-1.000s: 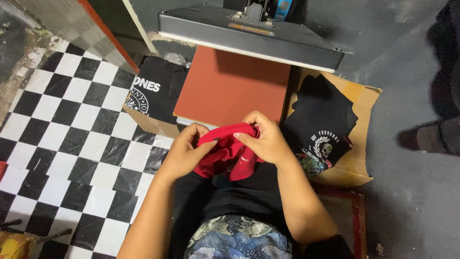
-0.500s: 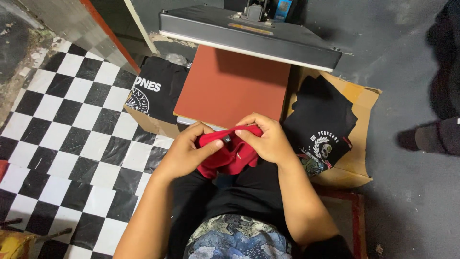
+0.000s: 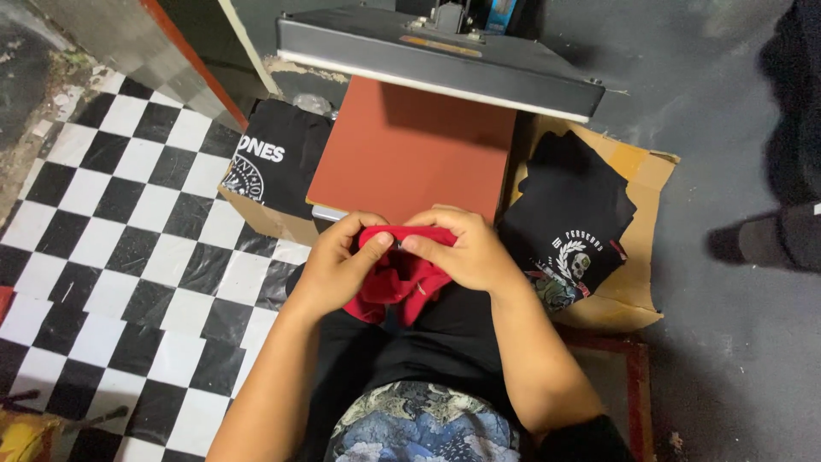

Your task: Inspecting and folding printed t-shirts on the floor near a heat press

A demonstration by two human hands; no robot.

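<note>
While the left hand [image 3: 338, 265] and right hand [image 3: 466, 248] each grip the crumpled red cloth [image 3: 398, 278]; a flat rust-red platen [image 3: 410, 150] lies beyond.

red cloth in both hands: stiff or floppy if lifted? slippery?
Probably floppy: the red cloth bunches and folds between the left hand and right hand, its lower part sagging. Likely light, since fingertip pinches hold it. Probably not slippery: it looks like matte knit fabric.
</note>
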